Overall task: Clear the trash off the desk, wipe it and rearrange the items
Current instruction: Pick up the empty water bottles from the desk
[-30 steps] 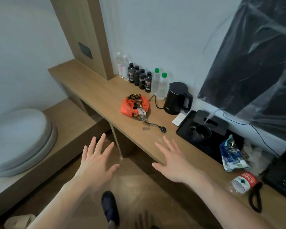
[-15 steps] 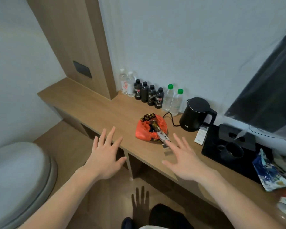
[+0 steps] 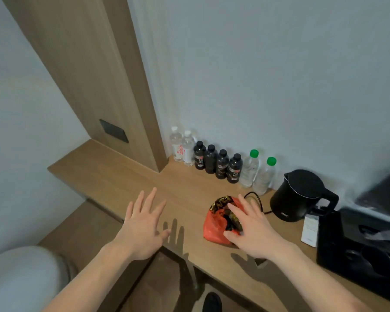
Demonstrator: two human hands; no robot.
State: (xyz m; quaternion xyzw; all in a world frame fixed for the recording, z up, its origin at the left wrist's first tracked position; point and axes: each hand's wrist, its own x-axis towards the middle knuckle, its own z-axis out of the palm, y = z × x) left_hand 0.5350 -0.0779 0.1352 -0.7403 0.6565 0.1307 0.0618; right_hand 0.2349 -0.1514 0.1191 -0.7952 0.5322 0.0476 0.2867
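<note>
Reaching over the tabletop's (image 3: 126, 176) near edge: left hand (image 3: 142, 228), fingers straight and spread, holding nothing, above bare wood. Right hand (image 3: 250, 230), fingers splayed, lies on the orange trash bag (image 3: 214, 226), which sits just inside the near edge; whether they curl round it cannot be told. Behind the bag, a black kettle (image 3: 300, 197) with cord; black tray (image 3: 358, 246) toward the right end. Along the far edge by the wall: row of bottles (image 3: 221, 163), clear and dark.
</note>
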